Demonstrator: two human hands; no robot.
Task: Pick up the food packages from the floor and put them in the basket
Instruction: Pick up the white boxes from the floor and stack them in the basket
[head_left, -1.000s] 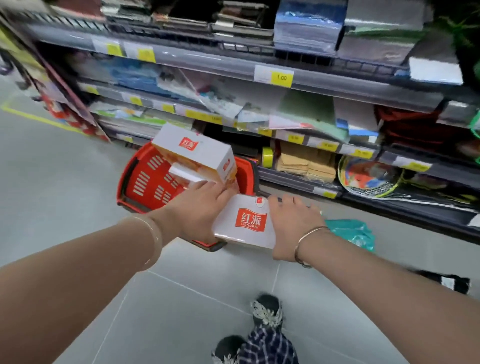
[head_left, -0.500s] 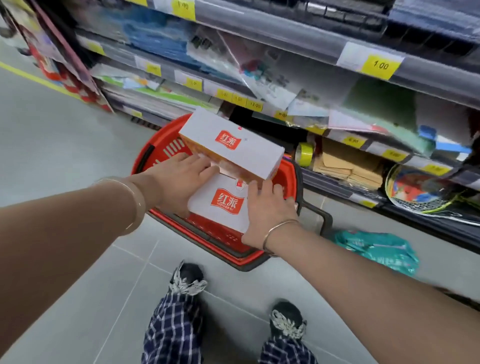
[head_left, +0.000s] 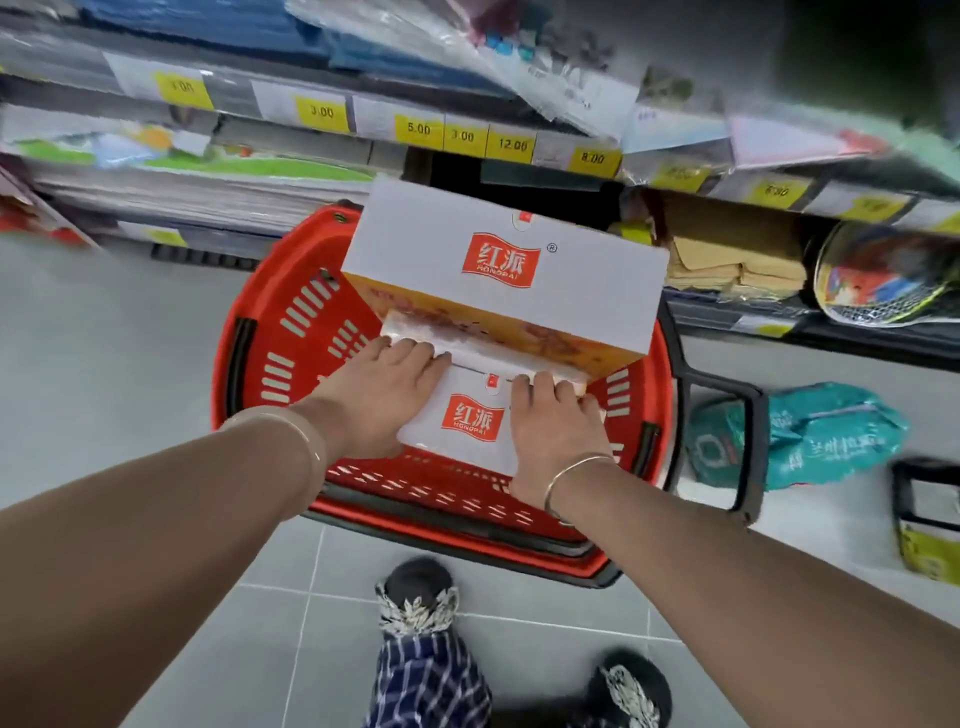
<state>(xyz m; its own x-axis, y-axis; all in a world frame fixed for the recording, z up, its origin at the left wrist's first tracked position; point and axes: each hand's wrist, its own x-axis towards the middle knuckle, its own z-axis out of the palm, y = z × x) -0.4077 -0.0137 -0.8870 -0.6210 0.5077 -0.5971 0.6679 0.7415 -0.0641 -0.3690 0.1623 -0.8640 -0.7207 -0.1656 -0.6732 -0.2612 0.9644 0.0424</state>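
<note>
Standing on the grey tiled floor, close in front of the store shelves, the red basket takes the middle of the view. One large white box leans in its far part, tilted, with its yellow side turned to the person. A second white box is over the near part of the basket, and both hands are on it. The left hand lies on its left edge with fingers rather straight, pressing on the far edge. The right hand lies on its right side, fingers bent over the far edge, so it seems to grip the box. Whether this box already rests on the bottom cannot be told.

The task seems about half done: two boxes are in or at the basket. To the right, on the floor, a teal bag lies partly behind the black handle of the basket, which is folded out over it. Further right, a dark and yellow packet is at the edge of the view, blurred. These are probably left to collect. The handle may stand in the way when the teal bag is taken. Near the bottom the person's shoes are seen.
</note>
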